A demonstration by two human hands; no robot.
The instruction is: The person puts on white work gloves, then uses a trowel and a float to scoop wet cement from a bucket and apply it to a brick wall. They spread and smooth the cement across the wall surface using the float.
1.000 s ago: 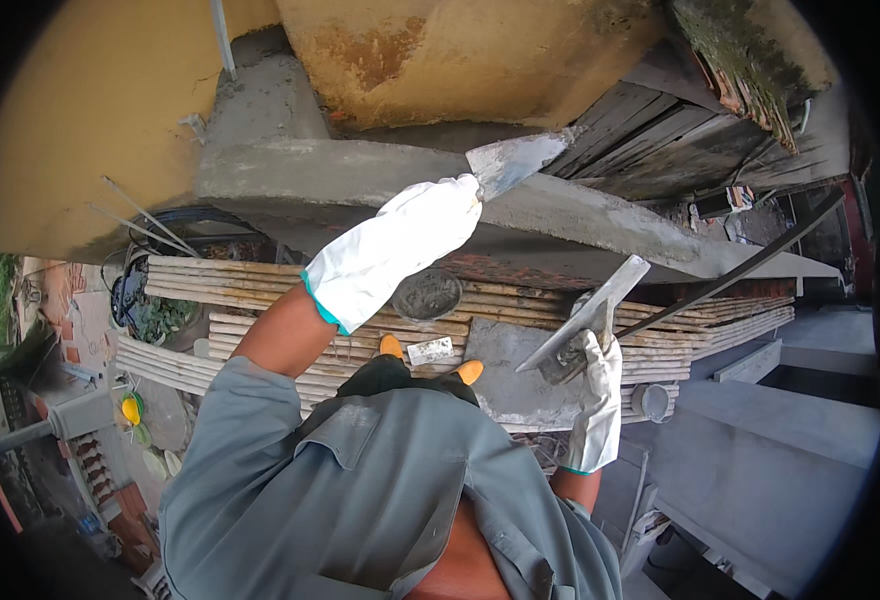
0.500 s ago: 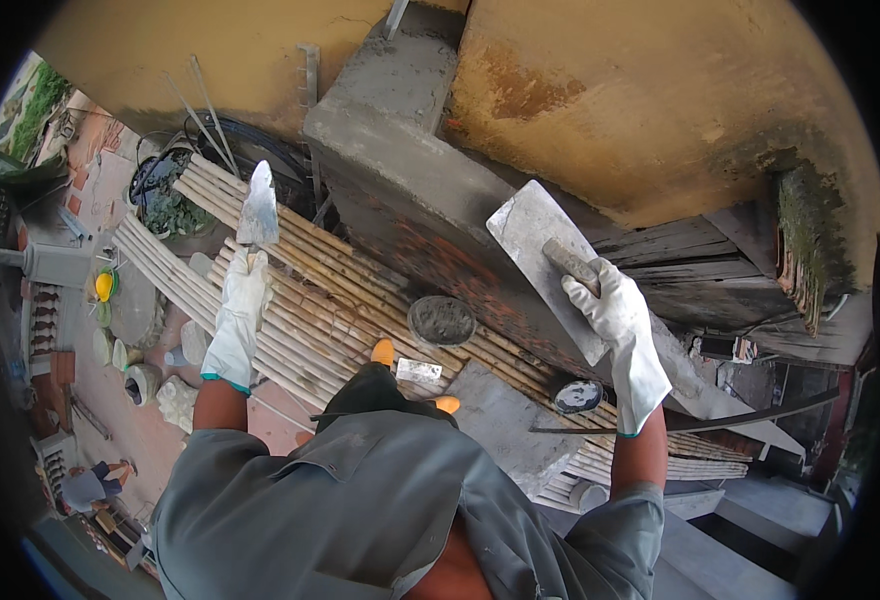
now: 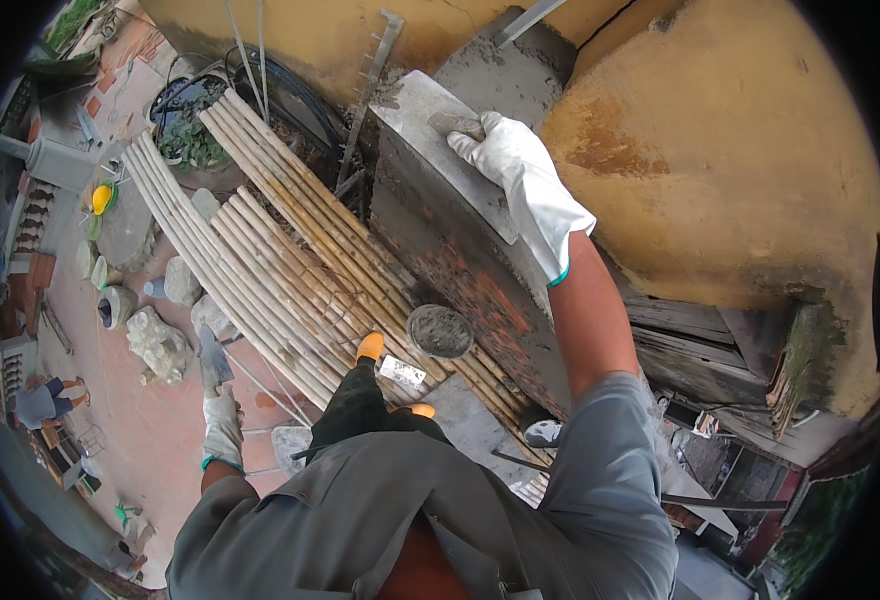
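My gloved right hand (image 3: 525, 170) is closed round the handle of a flat rectangular plastering float (image 3: 422, 112). The float lies along the edge of the grey mortar-coated ledge (image 3: 530, 75), ahead of me and a little right; whether its whole face touches cannot be told. Low at my left side, my gloved left hand (image 3: 223, 428) grips a pointed brick trowel (image 3: 214, 362), blade forward. The trowel is well away from the ledge. Below, a round pan of grey mortar (image 3: 441, 331) sits on bamboo poles (image 3: 290, 240) near my orange boots (image 3: 371, 346).
A second round pan (image 3: 543, 433) and a pale rectangular block (image 3: 402, 371) lie by my feet. The ochre wall (image 3: 700, 170) rises at the right. A toothed metal bar (image 3: 372, 95) leans near the ledge. Sacks (image 3: 157, 345) and a person (image 3: 45, 403) are on the ground far below left.
My right hand has reached forward and left, bringing the float onto the ledge. My left hand with the trowel has dropped back toward my side. The whole view has turned.
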